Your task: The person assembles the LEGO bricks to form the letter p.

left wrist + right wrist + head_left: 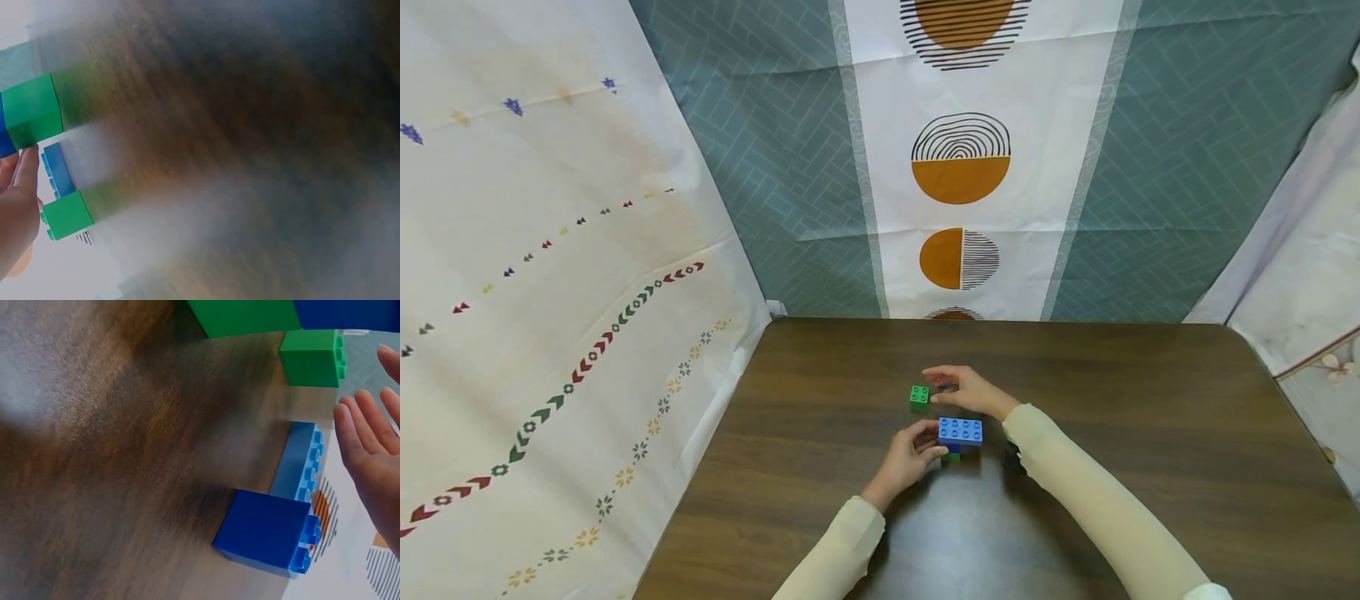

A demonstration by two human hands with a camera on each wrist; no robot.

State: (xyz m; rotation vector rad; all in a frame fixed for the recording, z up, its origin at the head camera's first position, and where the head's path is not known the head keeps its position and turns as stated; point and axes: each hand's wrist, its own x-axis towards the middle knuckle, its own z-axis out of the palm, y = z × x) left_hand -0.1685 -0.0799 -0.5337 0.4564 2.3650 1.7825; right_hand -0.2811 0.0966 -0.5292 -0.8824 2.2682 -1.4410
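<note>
Right hand (967, 392) mostly hides long blue brick (294, 459) in head view only.

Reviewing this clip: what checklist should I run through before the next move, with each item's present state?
1. Stack steadied: ok, the left hand grips it.
2. Right hand free: ok, it appears to hold nothing.
3. Green brick studs up: ok.
4. Long blue brick fully visible from the head camera: not ok, the right hand mostly hides it.
5. Top blue brick pressed fully down: cannot tell.
</note>
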